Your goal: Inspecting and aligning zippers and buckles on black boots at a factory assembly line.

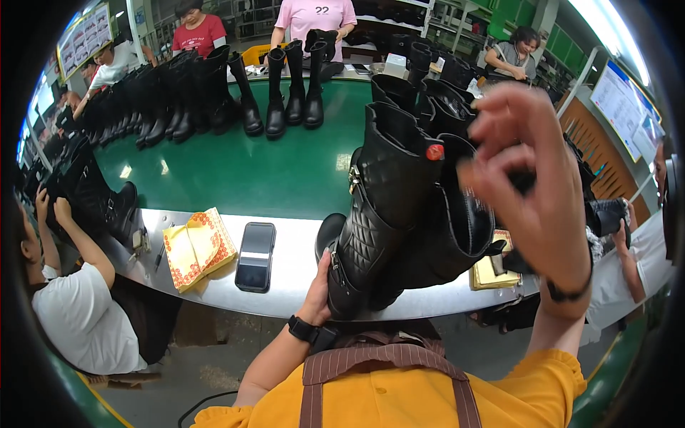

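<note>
My left hand (318, 291) is wrapped round the ankle of a tall black boot (377, 239) at the bench's near edge. The boot has a quilted shaft, buckled straps and a small round red tag (434, 152) near its top. Raised to the right of the shaft is my right hand (539, 171), smeared by motion. Its fingers are bent and spread apart, with nothing visible in them. Close beside the held boot, a second black boot (464, 214) shows its open top; its lower part is partly hidden.
A dark phone (255, 257) and a yellow-and-red paper stack (200, 250) lie left on the metal edge. Another yellow stack (495, 274) is at right. Many black boots (178, 100) line the green bench (285, 171). Co-workers (85, 307) work around it.
</note>
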### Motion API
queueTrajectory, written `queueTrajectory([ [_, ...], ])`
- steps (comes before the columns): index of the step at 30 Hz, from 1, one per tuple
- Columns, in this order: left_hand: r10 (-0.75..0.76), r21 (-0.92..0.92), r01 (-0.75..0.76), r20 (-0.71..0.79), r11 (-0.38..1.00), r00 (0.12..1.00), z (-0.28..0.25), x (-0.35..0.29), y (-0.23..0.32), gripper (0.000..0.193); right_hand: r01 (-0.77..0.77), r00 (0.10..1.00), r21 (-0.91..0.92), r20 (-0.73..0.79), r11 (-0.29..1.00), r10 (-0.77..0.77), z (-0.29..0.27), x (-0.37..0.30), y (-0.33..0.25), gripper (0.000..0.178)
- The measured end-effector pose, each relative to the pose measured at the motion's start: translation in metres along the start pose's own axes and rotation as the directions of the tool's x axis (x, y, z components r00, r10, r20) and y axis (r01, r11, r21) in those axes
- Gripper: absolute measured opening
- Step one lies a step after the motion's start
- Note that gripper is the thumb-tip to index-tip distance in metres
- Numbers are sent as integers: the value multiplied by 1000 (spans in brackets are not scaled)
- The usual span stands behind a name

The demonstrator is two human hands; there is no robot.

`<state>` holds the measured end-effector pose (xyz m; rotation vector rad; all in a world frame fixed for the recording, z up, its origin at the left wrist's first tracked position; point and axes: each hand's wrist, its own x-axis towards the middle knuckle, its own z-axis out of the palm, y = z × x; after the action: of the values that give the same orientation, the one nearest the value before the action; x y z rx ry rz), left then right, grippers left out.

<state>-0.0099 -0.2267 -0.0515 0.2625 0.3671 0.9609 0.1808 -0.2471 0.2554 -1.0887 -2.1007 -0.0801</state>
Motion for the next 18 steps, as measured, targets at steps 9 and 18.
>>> queueTrajectory([
  [9, 0, -49, 3, 61, 999, 998, -25, 4, -12, 54, -197, 917, -16, 350, 980, 190, -8, -46, -3, 115],
  [18, 26, -62, -21, 68, 998, 997, -22, -12, -12, 58, 75, 910, 76, 402, 994, -99, 15, -16, 7, 43],
])
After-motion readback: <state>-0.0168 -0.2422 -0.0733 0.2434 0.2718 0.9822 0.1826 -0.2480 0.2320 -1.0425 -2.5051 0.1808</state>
